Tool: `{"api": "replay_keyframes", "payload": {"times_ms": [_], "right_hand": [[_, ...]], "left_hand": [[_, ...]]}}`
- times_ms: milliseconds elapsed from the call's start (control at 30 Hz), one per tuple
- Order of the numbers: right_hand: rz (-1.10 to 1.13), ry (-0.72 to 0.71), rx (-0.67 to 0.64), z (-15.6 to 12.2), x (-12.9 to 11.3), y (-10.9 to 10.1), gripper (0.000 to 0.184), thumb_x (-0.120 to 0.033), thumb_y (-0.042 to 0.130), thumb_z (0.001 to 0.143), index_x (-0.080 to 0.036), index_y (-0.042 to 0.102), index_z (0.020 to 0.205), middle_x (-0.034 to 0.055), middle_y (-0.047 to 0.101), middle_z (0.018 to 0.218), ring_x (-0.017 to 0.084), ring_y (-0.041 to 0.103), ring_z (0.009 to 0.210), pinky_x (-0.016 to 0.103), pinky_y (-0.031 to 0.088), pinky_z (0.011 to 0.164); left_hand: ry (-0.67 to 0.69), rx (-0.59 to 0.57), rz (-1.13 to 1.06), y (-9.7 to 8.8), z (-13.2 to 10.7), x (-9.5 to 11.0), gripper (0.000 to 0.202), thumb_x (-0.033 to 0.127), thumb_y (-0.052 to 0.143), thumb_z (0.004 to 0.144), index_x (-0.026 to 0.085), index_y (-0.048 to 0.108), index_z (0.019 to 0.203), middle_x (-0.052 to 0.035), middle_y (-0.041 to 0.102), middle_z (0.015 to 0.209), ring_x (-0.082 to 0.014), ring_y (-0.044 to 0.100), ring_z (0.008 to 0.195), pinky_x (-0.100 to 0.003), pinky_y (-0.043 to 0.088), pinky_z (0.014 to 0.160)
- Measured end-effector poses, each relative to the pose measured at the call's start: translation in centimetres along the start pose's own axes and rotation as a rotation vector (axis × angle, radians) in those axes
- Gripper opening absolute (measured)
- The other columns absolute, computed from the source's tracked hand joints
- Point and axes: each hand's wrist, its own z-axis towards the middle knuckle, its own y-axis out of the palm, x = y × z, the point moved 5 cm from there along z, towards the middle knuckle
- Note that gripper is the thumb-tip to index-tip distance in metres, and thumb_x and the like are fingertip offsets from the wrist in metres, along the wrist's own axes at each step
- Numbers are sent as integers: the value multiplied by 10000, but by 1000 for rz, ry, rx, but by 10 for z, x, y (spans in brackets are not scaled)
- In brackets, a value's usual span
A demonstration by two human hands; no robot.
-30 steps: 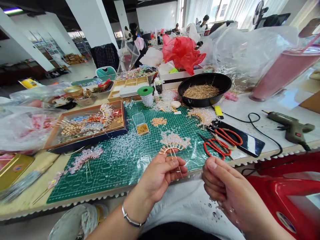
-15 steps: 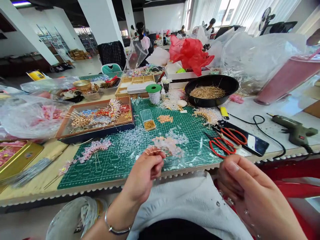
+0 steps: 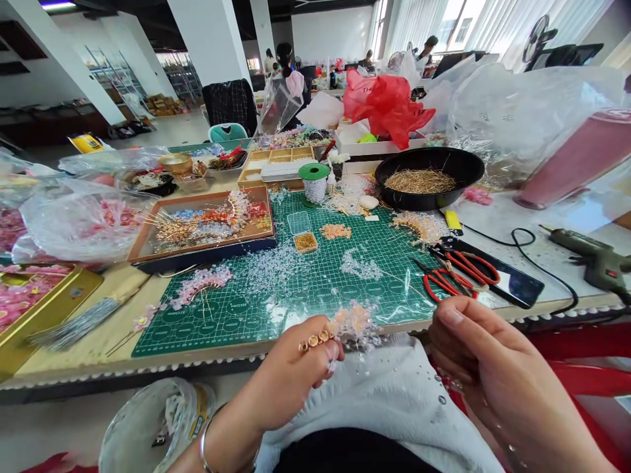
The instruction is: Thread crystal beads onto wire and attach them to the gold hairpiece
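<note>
My left hand (image 3: 300,358) is closed round a beaded hair ornament (image 3: 357,322) with peach flowers, clear beads and gold-coloured loops. The ornament sticks out to the right of the fist, above my lap. At the right, my right hand (image 3: 486,355) pinches a thin wire (image 3: 407,282), faintly visible running left from the fingertips. Clear beads (image 3: 442,399) hang in a loose string below that hand. Red-handled scissors (image 3: 451,286) lie just beyond it. Ahead on the green cutting mat (image 3: 315,299) are clear beads (image 3: 362,264), peach pieces (image 3: 336,231) and a small box of gold beads (image 3: 305,242).
A tray of finished ornaments (image 3: 202,223) stands at the left, near a pink beaded piece (image 3: 200,286). A black bowl (image 3: 428,177) holds gold pins. A phone (image 3: 517,282) and a glue gun (image 3: 591,253) with its cable lie at the right.
My left hand has turned and come slightly right and down, bringing the ornament off the mat to the table's edge. My right hand keeps its pinch in nearly the same place.
</note>
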Motion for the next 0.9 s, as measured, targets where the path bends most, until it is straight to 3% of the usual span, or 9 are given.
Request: {"api": "replay_keyframes", "payload": {"times_ms": [100,233,333,467,633,700,767,833,900], "right_hand": [[0,-3,18,2,-1,-1,293,-371,755,861,-197,572,711,-70,313,562,68,204,478,201,178,398],[60,102,-34,-1,5,15,369,-393,710,891,-193,490,673,-75,303,578,63,161,475,183,158,383],[153,273,-133,-11,19,36,410,-431,640,939,-187,459,664,-78,300,584,51,123,463,164,137,368],[376,436,-288,-23,38,59,387,-424,642,945,-174,508,682,-79,317,574,39,140,450,142,187,378],[430,453,-296,-22,47,62,334,-427,659,930,-176,556,736,-87,320,568,38,133,443,132,200,375],[324,379,-321,-18,42,57,341,-448,602,962,-191,565,741,-70,370,586,55,238,452,150,313,412],[43,220,-343,-13,31,46,310,-468,574,973,-220,618,793,-25,522,680,106,481,594,216,488,602],[-355,10,-322,-4,11,25,253,-486,589,957,-254,682,920,29,669,928,194,611,944,292,502,888],[-719,-182,-231,12,-14,-6,302,-515,546,965,-290,668,1124,53,682,1179,258,604,1140,349,490,972]], "left_hand": [[-7,-2,17,1,-8,1,196,330,588,862,174,606,745,22,471,618,-99,377,548,-249,272,517],[46,48,-487,5,-1,5,151,307,641,807,172,592,762,43,488,546,-57,300,465,-214,203,462],[76,128,-721,13,11,10,229,187,737,755,188,532,857,30,631,771,-22,319,494,-170,193,457],[47,106,-634,33,26,15,361,130,803,726,180,492,902,-15,676,984,-2,405,550,-153,246,485],[39,82,-566,51,40,19,310,160,809,712,163,509,791,2,649,760,-51,531,596,-171,273,500],[25,83,-551,54,47,22,277,178,807,707,154,538,767,15,619,682,-38,481,525,-179,233,472],[15,89,-523,55,56,28,249,183,804,700,146,564,755,22,609,656,-15,389,465,-186,197,453],[18,101,-477,54,67,37,230,180,805,686,145,588,756,36,594,645,-5,315,445,-195,165,443],[23,106,-407,53,79,48,227,192,820,663,146,625,769,49,568,631,-9,300,449,-206,149,441]]}}
